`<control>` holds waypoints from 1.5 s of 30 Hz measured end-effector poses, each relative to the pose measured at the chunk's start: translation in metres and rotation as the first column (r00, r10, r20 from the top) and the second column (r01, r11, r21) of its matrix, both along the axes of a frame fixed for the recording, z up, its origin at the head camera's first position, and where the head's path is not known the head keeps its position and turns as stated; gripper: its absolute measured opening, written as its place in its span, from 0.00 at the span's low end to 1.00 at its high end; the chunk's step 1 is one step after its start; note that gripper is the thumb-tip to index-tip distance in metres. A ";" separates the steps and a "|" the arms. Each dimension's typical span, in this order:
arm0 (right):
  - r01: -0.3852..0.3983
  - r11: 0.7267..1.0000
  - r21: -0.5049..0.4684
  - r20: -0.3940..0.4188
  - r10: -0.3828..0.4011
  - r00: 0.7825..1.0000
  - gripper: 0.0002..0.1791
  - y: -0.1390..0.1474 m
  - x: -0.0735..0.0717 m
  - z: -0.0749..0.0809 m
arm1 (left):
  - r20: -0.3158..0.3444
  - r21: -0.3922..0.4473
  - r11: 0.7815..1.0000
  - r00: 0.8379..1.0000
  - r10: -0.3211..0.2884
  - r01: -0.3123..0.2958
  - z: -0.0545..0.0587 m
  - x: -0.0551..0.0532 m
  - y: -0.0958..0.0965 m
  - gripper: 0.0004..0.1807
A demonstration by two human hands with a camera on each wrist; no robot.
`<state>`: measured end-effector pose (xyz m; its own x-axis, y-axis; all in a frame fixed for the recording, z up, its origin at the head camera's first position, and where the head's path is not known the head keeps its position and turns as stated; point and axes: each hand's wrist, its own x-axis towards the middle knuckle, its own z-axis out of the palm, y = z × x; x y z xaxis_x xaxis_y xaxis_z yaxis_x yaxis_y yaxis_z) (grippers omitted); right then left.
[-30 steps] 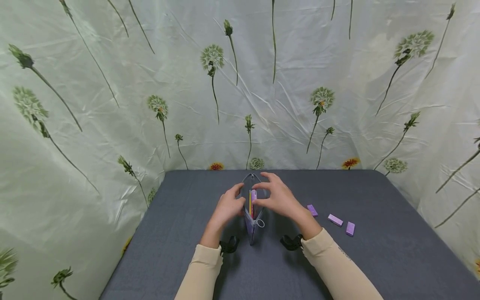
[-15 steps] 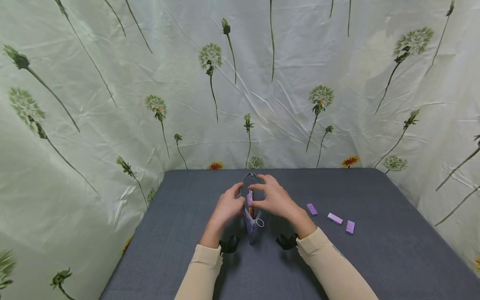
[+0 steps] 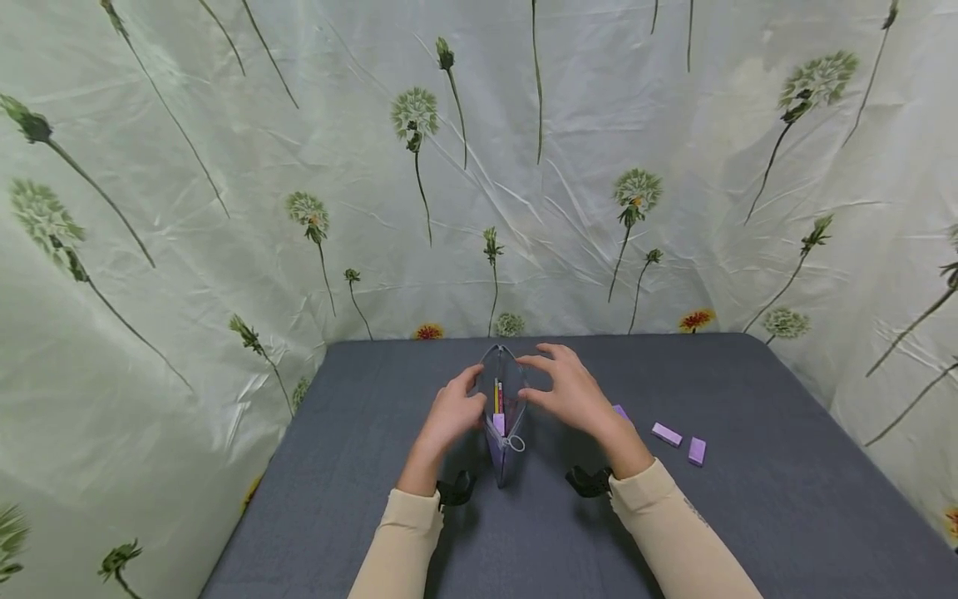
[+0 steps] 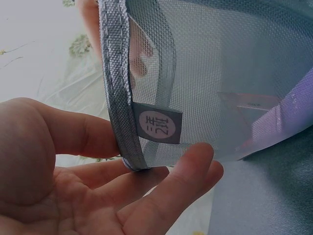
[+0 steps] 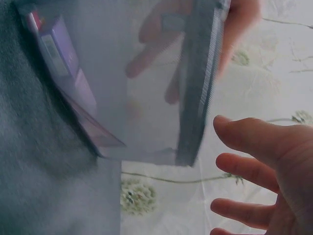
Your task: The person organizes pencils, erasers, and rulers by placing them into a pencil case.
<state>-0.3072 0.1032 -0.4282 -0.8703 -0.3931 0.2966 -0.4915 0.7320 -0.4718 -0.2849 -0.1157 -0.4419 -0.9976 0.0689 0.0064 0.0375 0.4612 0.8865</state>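
Note:
A translucent grey mesh zip pouch [image 3: 496, 460] stands upright on the table, its mouth spread wide. My left hand [image 3: 454, 406] holds its left rim; in the left wrist view, thumb and fingers pinch the zip edge [image 4: 120, 73] near a small label [image 4: 159, 125]. Inside lie a yellow pencil [image 3: 496, 398], a reddish stick [image 3: 501, 399] and a purple eraser-like block [image 3: 498, 424]. Through the mesh, the right wrist view shows purple blocks [image 5: 61, 46] at the bottom. My right hand [image 3: 572, 391] is beside the right rim, fingers spread and holding nothing.
Two light purple blocks [image 3: 666, 434] [image 3: 697, 452] lie on the dark grey table [image 3: 359, 466] to the right. Another purple block [image 3: 619, 411] is partly hidden behind my right wrist. A flower-printed sheet [image 3: 359, 166] hangs behind and beside the table.
My right hand lowered a purple block into the pouch and let go of it, then drew back to the right. The left hand has stayed on the rim.

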 end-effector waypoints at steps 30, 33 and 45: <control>0.108 0.993 -0.036 0.232 -0.097 0.968 0.31 0.114 -0.007 -0.001 | 0.003 0.007 1.000 1.000 -0.015 0.015 -0.003 0.001 -0.001 0.32; 0.106 0.994 0.000 0.274 -0.102 0.956 0.31 0.124 -0.009 -0.009 | -0.002 0.001 1.000 1.000 -0.021 0.021 -0.004 0.001 -0.002 0.32; 0.076 0.996 0.055 0.401 -0.091 0.911 0.31 0.153 -0.014 -0.037 | 0.000 0.021 1.000 1.000 -0.021 0.021 -0.001 0.004 -0.003 0.32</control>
